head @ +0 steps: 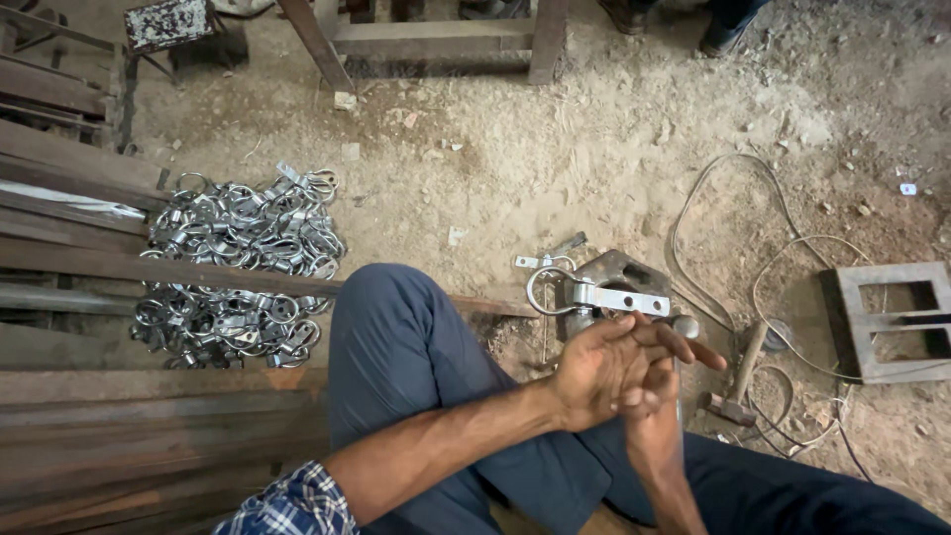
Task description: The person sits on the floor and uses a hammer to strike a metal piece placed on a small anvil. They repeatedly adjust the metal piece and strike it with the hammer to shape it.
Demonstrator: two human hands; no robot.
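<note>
I sit with my blue-trousered knee (406,337) raised. My left hand (604,367) reaches across it, fingers stretched out flat and lying over my right hand (649,424), which comes up from below and is mostly hidden. A small grey metal knob (684,325) shows just past the fingertips; I cannot tell whether either hand holds it. Right beyond the hands a shiny ring clamp with a flat drilled strap (604,296) rests on a rusty steel block (619,266) on the dirt floor.
A heap of several shiny ring clamps (248,228) lies at the left among long rusty steel bars (99,267). A hammer (741,372) and looped cable (713,198) lie at the right, beside a square metal frame (854,327). Another person's feet (723,30) stand at the top.
</note>
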